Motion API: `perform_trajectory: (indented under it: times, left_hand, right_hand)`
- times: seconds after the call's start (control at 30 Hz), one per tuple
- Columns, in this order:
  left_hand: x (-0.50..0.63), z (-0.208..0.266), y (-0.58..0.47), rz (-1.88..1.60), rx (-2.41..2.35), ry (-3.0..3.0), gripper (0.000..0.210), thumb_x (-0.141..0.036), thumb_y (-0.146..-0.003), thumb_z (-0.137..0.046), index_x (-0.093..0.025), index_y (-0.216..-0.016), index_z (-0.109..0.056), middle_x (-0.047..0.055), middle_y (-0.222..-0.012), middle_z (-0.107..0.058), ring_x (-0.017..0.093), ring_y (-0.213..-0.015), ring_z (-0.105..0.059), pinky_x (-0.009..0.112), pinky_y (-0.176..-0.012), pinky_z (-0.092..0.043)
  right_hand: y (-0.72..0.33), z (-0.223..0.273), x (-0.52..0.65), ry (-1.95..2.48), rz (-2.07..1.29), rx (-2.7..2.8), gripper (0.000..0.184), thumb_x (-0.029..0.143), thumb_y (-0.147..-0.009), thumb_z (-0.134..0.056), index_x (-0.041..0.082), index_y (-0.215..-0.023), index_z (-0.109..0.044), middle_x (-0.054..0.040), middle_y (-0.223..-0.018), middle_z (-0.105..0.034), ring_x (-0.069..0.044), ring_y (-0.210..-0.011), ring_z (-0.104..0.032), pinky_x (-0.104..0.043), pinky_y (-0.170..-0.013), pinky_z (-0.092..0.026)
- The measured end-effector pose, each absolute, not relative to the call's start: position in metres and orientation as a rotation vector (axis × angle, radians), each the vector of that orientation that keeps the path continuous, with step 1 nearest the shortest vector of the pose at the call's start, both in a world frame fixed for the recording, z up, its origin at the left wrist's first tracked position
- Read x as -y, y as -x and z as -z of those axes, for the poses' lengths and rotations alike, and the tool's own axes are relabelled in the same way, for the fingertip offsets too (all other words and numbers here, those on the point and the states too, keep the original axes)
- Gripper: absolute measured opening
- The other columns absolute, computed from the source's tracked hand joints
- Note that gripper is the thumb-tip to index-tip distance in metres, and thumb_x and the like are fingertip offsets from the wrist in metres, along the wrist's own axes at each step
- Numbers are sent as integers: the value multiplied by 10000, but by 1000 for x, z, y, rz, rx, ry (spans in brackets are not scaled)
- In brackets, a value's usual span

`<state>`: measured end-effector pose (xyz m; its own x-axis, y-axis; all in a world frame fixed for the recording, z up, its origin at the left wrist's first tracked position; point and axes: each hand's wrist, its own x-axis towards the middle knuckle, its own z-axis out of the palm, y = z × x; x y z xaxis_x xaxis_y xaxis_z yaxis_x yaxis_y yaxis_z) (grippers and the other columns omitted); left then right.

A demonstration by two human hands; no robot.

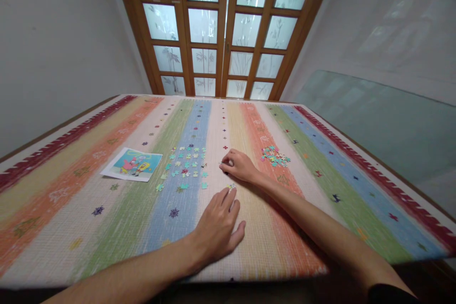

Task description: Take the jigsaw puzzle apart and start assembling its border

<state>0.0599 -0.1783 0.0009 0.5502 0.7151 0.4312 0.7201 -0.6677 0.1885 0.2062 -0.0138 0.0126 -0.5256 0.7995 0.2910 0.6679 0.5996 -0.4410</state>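
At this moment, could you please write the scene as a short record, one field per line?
Left hand: fingertips at small yellow-and-white jigsaw pieces; contact unclear
Right hand: fingers curled near thumb; held piece, if any, unclear
Spread: mostly pale-green jigsaw pieces in loose rows, left of right hand
Heap: multicoloured jigsaw pile, right of right hand
Reference: flat cartoon-printed paper sheet, left of spread
Surface: multicoloured striped cloth
Background: brown wooden door, frosted panes

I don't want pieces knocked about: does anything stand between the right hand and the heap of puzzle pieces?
Nothing visible does: only patterned tablecloth shows between the right hand and the heap of puzzle pieces.
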Motion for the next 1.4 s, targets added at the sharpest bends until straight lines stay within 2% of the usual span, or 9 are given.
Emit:
perform_trajectory:
  times: [0.13,0.27,0.63,0.83,0.97,1.13,1.4]
  left_hand:
    - [178,2,-58,709,1277,2760,357,-318,-939,-599,-81,-1206,-598,245,-1371,-619,396,-1298,-570,546,-1059,-527]
    - [179,3,-56,702,1261,2760,389,-332,-963,-572,-81,-1260,-576,255,-1395,-610,393,-1304,-577,555,-1054,-530]
    - [180,1,-55,638,1235,2748,415,-324,-960,-573,-50,-1272,-580,272,-1410,-602,409,-1302,-587,553,-1055,-540]
    - [181,-4,-54,603,1229,2756,415,-304,-952,-574,-47,-1278,-586,269,-1416,-599,411,-1297,-590,558,-1041,-552]
    - [181,-7,-54,590,1227,2764,417,-299,-949,-577,-48,-1281,-584,267,-1414,-601,409,-1303,-583,558,-1033,-560]
    - [180,-9,-54,596,1254,2788,394,-293,-942,-590,-71,-1267,-589,250,-1413,-605,395,-1304,-582,548,-1028,-564]
    - [180,-10,-52,611,1255,2805,392,-289,-944,-597,-76,-1273,-587,239,-1404,-610,393,-1289,-589,549,-1024,-565]
  right_hand:
    - [-214,-16,10,1056,-453,2421,40,188,-886,-718,150,-890,-731,-39,-890,-635,-159,-785,-591,-280,-758,-429]
    - [-230,-18,9,982,-545,2476,52,160,-881,-704,135,-926,-711,-43,-914,-630,-141,-740,-571,-260,-703,-433]
    - [-278,-29,32,950,-700,2506,6,189,-912,-631,187,-907,-629,-27,-855,-620,-150,-691,-541,-284,-664,-434]
    - [-283,-23,48,1009,-509,2472,23,195,-891,-632,189,-909,-619,-35,-878,-610,-168,-737,-552,-304,-715,-428]
    - [-280,-18,51,1035,-408,2438,104,172,-899,-614,180,-992,-659,-64,-951,-627,-186,-799,-576,-320,-760,-436]
    - [-281,-14,51,1005,-443,2415,98,180,-935,-601,173,-987,-684,-57,-930,-628,-178,-790,-582,-312,-756,-436]
    - [-280,-12,62,969,-541,2375,41,186,-904,-620,178,-935,-645,-33,-884,-609,-157,-736,-552,-289,-682,-412]
